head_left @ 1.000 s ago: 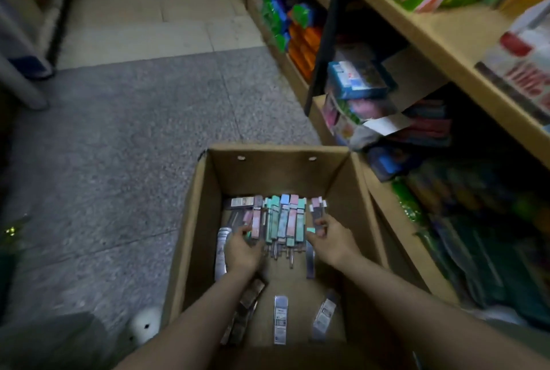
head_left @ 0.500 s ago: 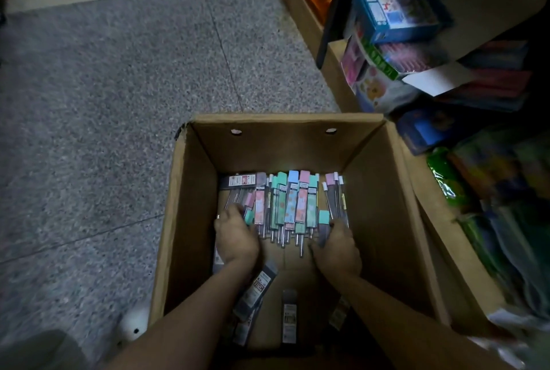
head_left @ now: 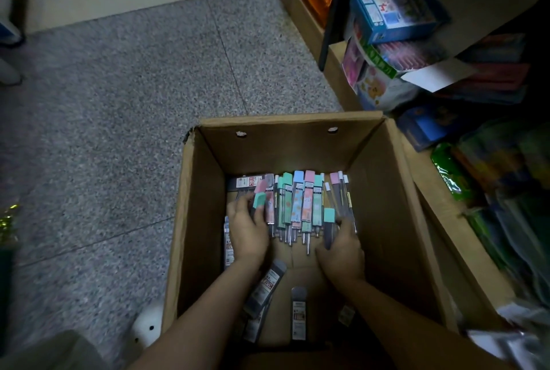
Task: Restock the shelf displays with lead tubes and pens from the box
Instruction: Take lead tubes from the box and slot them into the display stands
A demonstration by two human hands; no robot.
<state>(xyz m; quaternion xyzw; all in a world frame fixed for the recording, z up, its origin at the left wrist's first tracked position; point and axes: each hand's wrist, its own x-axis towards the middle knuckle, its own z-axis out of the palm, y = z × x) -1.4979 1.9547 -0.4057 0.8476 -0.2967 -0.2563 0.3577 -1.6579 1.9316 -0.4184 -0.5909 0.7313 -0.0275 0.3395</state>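
Both forearms reach down into an open cardboard box [head_left: 205, 221] on the floor, hands low against its bottom. Left hand [head_left: 248, 235] lies palm-down at the left end of a row of pastel pens and lead tubes [head_left: 300, 206], fingers spread and reaching forward; a mint-capped pen [head_left: 259, 200] sits among its fingers, though in this dim light I cannot tell whether it is pinched or only touched. Right hand [head_left: 342, 250] sits at the right end of the row, fingers curled around a dark tube with a mint cap [head_left: 329, 225], thumb side toward the row. The row itself lies side by side against the far wall of the box, caps pointing away from the person. Loose dark lead tubes [head_left: 298, 313] with white labels lie scattered on the box bottom nearer the person, some under the left forearm. The box stands on speckled grey floor [head_left: 104, 116], with paler tiles beyond it. Just right of the box runs a low wooden shelf [head_left: 336, 72] crowded with goods: a blue carton [head_left: 395, 15] stacked on colourful packs behind the box's far right corner, green wrapped packets [head_left: 452, 173] alongside the box's right wall. A white shoe toe [head_left: 147, 326] shows at the box's near left corner.
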